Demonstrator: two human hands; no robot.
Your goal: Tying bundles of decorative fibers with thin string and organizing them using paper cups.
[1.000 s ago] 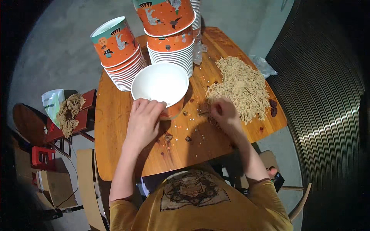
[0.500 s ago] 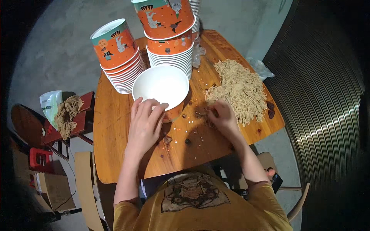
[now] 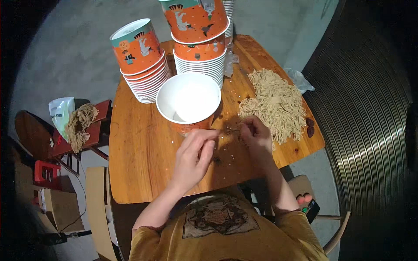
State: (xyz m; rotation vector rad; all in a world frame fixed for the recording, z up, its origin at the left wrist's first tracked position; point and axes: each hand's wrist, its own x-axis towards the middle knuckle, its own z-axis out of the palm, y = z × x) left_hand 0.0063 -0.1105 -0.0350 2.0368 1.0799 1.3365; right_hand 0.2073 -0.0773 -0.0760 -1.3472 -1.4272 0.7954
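My left hand [image 3: 193, 157] is in front of a white-lined paper tub [image 3: 188, 98], thumb and fingers drawn together; whatever lies between their tips is too small to make out. To its right, my right hand [image 3: 257, 135] is pinched at the near left edge of a heap of tan yarn-like strands [image 3: 278, 106]. A few thin, darker strands [image 3: 230, 129] stretch between the two hands, close to the right fingertips. Whether they are gripped I cannot tell. The tub stands upright with its mouth tilted toward me; nothing shows inside it.
Nested stacks of orange-and-green printed tubs [image 3: 138, 50] [image 3: 200, 50] stand at the back of the wooden table [image 3: 143, 161]. Small pale specks dot the tabletop. Two dark red dates [image 3: 310, 127] lie by the right edge. A red bench [image 3: 100, 113] at left holds another strand bundle [image 3: 80, 126].
My left hand has let go of the tub's rim and moved right, toward my right hand, its fingers closing together. My right hand stays by the strands. The view has shifted slightly.
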